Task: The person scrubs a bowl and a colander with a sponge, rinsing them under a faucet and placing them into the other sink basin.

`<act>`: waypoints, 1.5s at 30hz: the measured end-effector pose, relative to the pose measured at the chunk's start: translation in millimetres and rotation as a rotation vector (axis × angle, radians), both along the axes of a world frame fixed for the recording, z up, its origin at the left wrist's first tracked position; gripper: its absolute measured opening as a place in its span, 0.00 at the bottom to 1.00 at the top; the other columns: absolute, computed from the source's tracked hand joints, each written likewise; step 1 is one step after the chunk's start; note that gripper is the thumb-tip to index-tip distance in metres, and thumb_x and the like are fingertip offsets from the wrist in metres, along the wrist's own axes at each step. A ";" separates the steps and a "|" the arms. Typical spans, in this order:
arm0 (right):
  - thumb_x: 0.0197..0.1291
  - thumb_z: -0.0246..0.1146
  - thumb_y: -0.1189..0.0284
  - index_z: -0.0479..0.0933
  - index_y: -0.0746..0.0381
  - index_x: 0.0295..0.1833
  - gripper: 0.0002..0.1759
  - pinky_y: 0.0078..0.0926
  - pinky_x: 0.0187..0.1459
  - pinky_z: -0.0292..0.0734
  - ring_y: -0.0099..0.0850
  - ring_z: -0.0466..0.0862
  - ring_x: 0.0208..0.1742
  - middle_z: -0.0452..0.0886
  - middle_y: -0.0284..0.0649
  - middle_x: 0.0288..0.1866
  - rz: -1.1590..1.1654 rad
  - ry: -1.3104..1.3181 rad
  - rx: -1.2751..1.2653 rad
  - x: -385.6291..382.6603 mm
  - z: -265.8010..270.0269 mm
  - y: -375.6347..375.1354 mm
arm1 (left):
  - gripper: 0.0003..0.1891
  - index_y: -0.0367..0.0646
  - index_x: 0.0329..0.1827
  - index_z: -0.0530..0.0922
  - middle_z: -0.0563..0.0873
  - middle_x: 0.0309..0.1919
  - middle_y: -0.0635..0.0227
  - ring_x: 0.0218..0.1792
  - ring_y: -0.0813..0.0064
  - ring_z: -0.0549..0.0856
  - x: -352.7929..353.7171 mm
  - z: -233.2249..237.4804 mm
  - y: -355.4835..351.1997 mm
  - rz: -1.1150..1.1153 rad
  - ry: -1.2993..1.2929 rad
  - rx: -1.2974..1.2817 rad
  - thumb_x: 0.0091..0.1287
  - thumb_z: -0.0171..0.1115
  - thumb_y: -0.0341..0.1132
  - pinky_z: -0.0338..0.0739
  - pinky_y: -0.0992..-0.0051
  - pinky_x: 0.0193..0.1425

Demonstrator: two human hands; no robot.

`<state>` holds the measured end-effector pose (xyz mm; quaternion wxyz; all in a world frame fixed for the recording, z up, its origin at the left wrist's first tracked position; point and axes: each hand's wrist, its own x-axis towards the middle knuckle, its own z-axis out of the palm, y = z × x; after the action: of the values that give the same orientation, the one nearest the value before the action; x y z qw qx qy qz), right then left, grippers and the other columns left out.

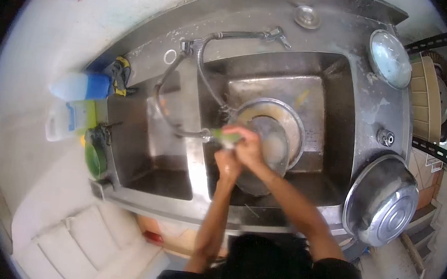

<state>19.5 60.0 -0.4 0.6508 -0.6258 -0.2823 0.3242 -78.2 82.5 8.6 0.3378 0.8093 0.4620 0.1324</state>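
My right hand (247,147) is closed on a small green and pale sponge (224,137) at the mouth of the flexible hose (203,64). Just below it, my left hand (226,165) grips the near left edge of a round steel plate (269,153), which is tilted over the right basin (329,127). Behind the plate a round steel bowl (270,111) lies in the same basin. Both hands touch each other above the divider between the two basins.
The left basin (149,149) holds nothing that I can see. An upturned steel bowl (381,199) and a round lid (390,58) rest on the right counter. A blue-capped bottle (80,86), a detergent bottle (70,119) and a green object (95,158) stand at the left.
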 end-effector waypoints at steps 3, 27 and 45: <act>0.52 0.59 0.86 0.83 0.59 0.41 0.14 0.28 0.49 0.78 0.29 0.84 0.49 0.86 0.38 0.43 -0.166 0.282 -0.122 41.6 -36.4 19.6 | 0.18 0.39 0.47 0.83 0.83 0.26 0.46 0.25 0.57 0.87 0.5 4.0 -3.1 0.047 0.092 0.190 0.50 0.63 0.26 0.79 0.67 0.30; 0.52 0.60 0.82 0.78 0.62 0.53 0.20 0.42 0.62 0.69 0.43 0.79 0.57 0.82 0.48 0.51 0.022 -0.304 0.034 27.4 -19.9 -5.4 | 0.24 0.35 0.57 0.77 0.84 0.48 0.48 0.52 0.57 0.84 -8.4 -20.1 39.4 -0.223 -0.168 -0.147 0.54 0.54 0.18 0.75 0.65 0.57; 0.47 0.53 0.88 0.80 0.61 0.46 0.21 0.28 0.56 0.74 0.39 0.83 0.51 0.83 0.46 0.46 -0.500 0.150 -0.594 58.6 -76.0 -21.4 | 0.30 0.39 0.57 0.79 0.85 0.43 0.46 0.42 0.70 0.87 10.6 30.7 -4.1 0.021 -0.025 -0.062 0.47 0.49 0.17 0.78 0.72 0.45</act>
<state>78.1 38.7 -76.4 0.5191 -0.8109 0.0333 0.2681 -67.6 78.4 39.3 0.3670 0.7919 0.4700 0.1316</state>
